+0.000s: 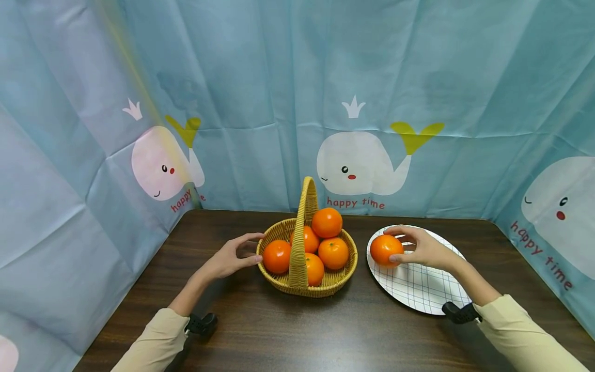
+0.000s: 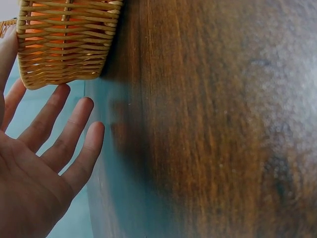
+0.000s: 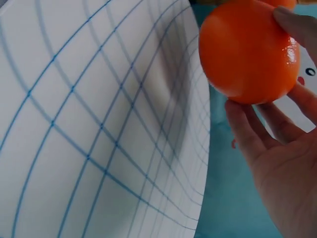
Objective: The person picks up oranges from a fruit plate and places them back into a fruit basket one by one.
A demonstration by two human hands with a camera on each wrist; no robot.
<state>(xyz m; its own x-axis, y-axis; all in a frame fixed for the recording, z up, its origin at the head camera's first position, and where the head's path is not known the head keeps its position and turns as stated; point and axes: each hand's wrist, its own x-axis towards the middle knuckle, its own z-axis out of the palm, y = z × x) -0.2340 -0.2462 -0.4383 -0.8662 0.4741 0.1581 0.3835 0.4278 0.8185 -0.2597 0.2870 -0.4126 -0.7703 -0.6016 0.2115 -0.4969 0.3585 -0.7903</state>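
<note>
My right hand (image 1: 425, 252) pinches an orange (image 1: 384, 249) between thumb and fingers, over the left part of a white plate (image 1: 420, 289) with a blue grid. The right wrist view shows the same orange (image 3: 245, 52) raised above the plate's surface, fingertips around its side. A yellow wicker basket (image 1: 321, 292) with a tall arched handle stands left of the plate and holds several oranges (image 1: 333, 253). At the basket's left rim is my left hand (image 1: 230, 258). Its fingers (image 2: 74, 124) are spread and nearly straight in the left wrist view, fingertips right at the wicker side.
Basket and plate stand on a dark brown wooden table (image 1: 325, 336), toward its far edge. A blue curtain (image 1: 260, 170) printed with whales hangs behind the table and along both sides. Black straps with small cameras sit on both wrists.
</note>
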